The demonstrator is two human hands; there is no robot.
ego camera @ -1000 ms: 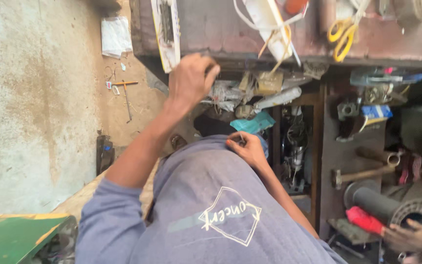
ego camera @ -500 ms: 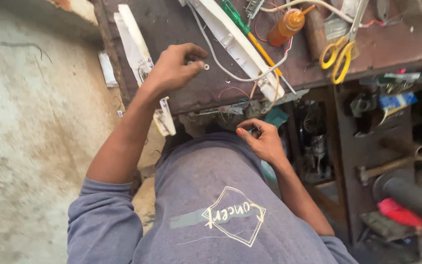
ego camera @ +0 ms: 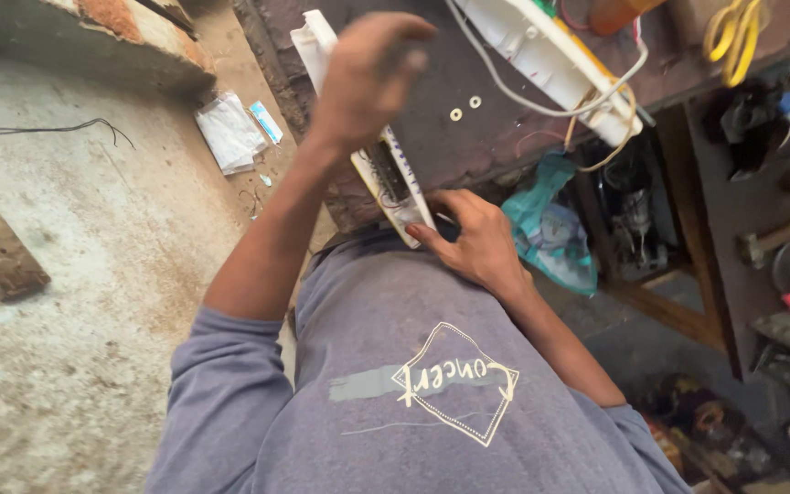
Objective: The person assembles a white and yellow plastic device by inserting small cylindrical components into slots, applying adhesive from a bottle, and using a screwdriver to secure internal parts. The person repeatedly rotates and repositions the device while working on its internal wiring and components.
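Your left hand [ego camera: 368, 78] has lifted up off the bench [ego camera: 505, 137] and looks blurry, maybe loosely curled. Your right hand [ego camera: 477, 242] now pinches the near end of the long white strip [ego camera: 372, 151] at the bench edge.

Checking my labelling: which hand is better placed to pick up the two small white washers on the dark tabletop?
Probably left: the left hand hovers beside the small white washers, while the right hand rests on the long white panel.
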